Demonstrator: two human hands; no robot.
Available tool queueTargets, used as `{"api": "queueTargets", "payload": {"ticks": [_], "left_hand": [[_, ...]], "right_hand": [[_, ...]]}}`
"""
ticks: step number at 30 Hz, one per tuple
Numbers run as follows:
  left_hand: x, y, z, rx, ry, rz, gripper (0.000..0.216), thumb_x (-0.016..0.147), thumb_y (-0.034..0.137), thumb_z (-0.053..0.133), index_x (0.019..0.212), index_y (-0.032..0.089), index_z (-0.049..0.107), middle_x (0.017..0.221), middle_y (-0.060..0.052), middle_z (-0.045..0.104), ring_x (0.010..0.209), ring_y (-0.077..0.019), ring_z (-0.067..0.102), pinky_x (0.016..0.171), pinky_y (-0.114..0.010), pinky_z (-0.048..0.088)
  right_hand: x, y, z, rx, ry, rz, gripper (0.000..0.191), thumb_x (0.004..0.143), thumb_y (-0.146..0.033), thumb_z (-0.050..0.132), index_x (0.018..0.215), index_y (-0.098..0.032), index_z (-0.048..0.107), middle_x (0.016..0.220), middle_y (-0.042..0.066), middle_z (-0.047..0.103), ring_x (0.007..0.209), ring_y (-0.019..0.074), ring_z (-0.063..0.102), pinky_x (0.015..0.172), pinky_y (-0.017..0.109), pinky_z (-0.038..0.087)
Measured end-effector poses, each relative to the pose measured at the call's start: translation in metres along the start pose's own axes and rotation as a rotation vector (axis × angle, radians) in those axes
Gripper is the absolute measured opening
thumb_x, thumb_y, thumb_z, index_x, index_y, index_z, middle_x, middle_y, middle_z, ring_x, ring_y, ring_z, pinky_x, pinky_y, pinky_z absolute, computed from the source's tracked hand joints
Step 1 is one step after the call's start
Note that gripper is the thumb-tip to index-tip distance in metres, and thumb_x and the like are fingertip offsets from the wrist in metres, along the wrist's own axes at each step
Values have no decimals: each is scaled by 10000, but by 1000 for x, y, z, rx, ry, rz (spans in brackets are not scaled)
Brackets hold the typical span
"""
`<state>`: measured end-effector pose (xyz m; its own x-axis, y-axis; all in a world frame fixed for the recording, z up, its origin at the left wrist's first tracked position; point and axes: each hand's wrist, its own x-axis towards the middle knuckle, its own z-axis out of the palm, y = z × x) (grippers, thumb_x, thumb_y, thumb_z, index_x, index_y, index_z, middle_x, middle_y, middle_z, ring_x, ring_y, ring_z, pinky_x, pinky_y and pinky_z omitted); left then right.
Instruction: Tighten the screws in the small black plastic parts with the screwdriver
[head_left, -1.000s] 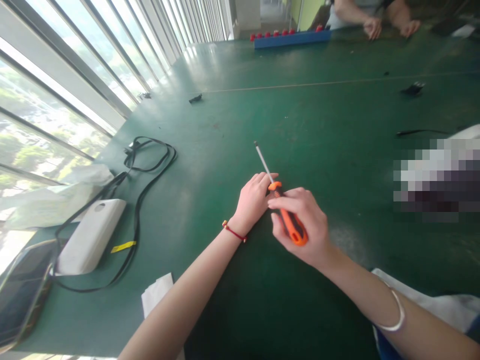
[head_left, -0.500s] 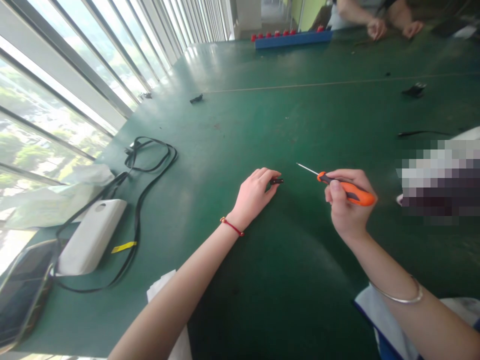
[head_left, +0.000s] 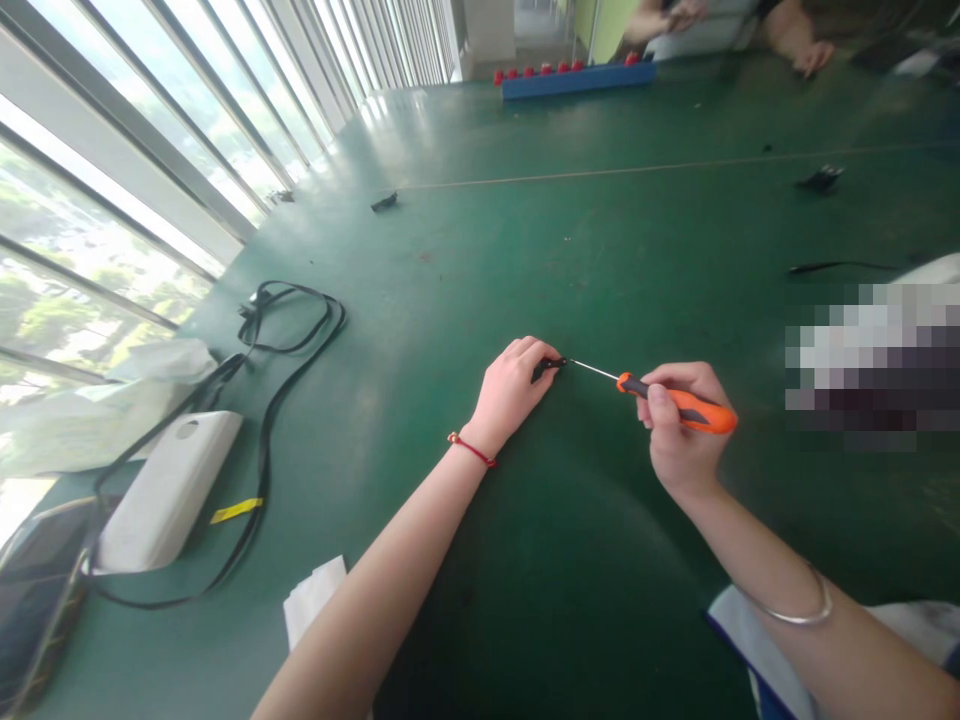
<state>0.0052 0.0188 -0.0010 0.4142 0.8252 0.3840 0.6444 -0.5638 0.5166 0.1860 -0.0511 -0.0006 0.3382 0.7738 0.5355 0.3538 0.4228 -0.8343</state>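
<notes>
Two bare hands work over one green counter (head_left: 465,250). The left hand (head_left: 514,385) has its fingers clamped on one small black piece (head_left: 551,366), partly hidden by them, near the middle of the counter. The right hand (head_left: 686,430) has its fingers clamped on the handle of one orange-and-black screwdriver (head_left: 701,412). Its single thin shaft points left at the exposed end of the black piece; whether the tip touches it, I cannot tell. One red bracelet (head_left: 474,450) circles the left wrist, and one silver bangle (head_left: 802,618) the right forearm.

To the left lie one white block (head_left: 169,495), one dark phone-like slab (head_left: 37,600) at the counter's edge, and one looped black cable (head_left: 268,440) with one yellow tag (head_left: 237,511). One white paper (head_left: 315,595) sits beside the left forearm. Farther off, two small black parts lie well apart, one on the left (head_left: 385,202) and one on the right (head_left: 823,180). At the far edge stands one blue bar (head_left: 577,82) with seven red knobs; to its right, two hands of one other person show.
</notes>
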Motion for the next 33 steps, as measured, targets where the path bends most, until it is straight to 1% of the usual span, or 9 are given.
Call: {"api": "queueTargets", "payload": {"ticks": [3, 7, 11, 15, 19, 22, 27, 30, 33], "left_hand": [[-2, 0, -2, -29, 26, -20, 121, 870, 153, 561, 974, 195, 606, 976, -18, 659, 932, -146, 607, 830, -268, 503], [-11, 2, -13, -53, 32, -43, 140, 860, 147, 570, 984, 193, 613, 969, -20, 667, 919, -154, 619, 824, -284, 513], [-25, 0, -23, -69, 103, -97, 150, 861, 155, 572, 999, 193, 616, 959, -33, 671, 898, -164, 630, 817, -304, 526], [-27, -3, -20, -44, 142, -100, 157, 860, 151, 574, 1005, 192, 619, 952, -32, 673, 900, -165, 628, 817, -303, 524], [-14, -1, -13, -38, 160, -21, 144, 879, 171, 563, 1013, 185, 616, 956, -34, 671, 902, -155, 619, 818, -288, 515], [-4, 1, -8, -27, 150, 47, 143, 878, 165, 563, 1011, 183, 613, 949, -30, 672, 897, -152, 616, 809, -276, 507], [0, 3, -5, 36, 69, 155, 145, 883, 173, 561, 1021, 182, 607, 957, -25, 674, 895, -157, 606, 801, -273, 494], [-1, 3, -6, 38, 56, 142, 149, 891, 179, 550, 1029, 186, 603, 974, -29, 674, 912, -161, 606, 814, -277, 492], [-1, 0, -4, 28, 25, 87, 145, 881, 168, 559, 1016, 187, 609, 984, -35, 673, 923, -168, 610, 821, -288, 497]], "right_hand": [[1, 3, 0, 10, 6, 19, 198, 840, -384, 607, 789, -194, 580, 632, -17, 550, 507, 117, 529, 473, 273, 415], [0, 3, 1, 53, -18, 14, 154, 833, -345, 622, 790, -201, 588, 626, -18, 548, 497, 114, 520, 466, 273, 402], [-1, 1, 1, 73, -34, 18, 127, 831, -318, 626, 794, -203, 588, 616, -21, 546, 495, 115, 516, 464, 272, 396], [-2, -1, 1, 78, -40, 17, 127, 835, -310, 624, 797, -196, 584, 608, -23, 544, 493, 113, 517, 468, 270, 399], [-3, -1, 0, 76, -22, 4, 143, 832, -326, 627, 791, -195, 588, 610, -23, 541, 496, 111, 518, 469, 268, 397], [-3, 0, -1, 79, -5, 9, 147, 830, -326, 631, 786, -193, 587, 608, -25, 535, 517, 116, 531, 477, 264, 397], [-1, 2, -2, 58, 37, 3, 160, 831, -332, 620, 768, -190, 580, 609, -23, 531, 517, 115, 524, 478, 261, 394], [0, 3, -2, 28, 66, -8, 189, 830, -353, 608, 744, -189, 569, 613, -20, 530, 501, 109, 510, 466, 258, 387], [1, 3, -3, -10, 83, -6, 220, 835, -385, 589, 737, -190, 555, 622, -21, 529, 486, 102, 502, 452, 253, 386]]}}
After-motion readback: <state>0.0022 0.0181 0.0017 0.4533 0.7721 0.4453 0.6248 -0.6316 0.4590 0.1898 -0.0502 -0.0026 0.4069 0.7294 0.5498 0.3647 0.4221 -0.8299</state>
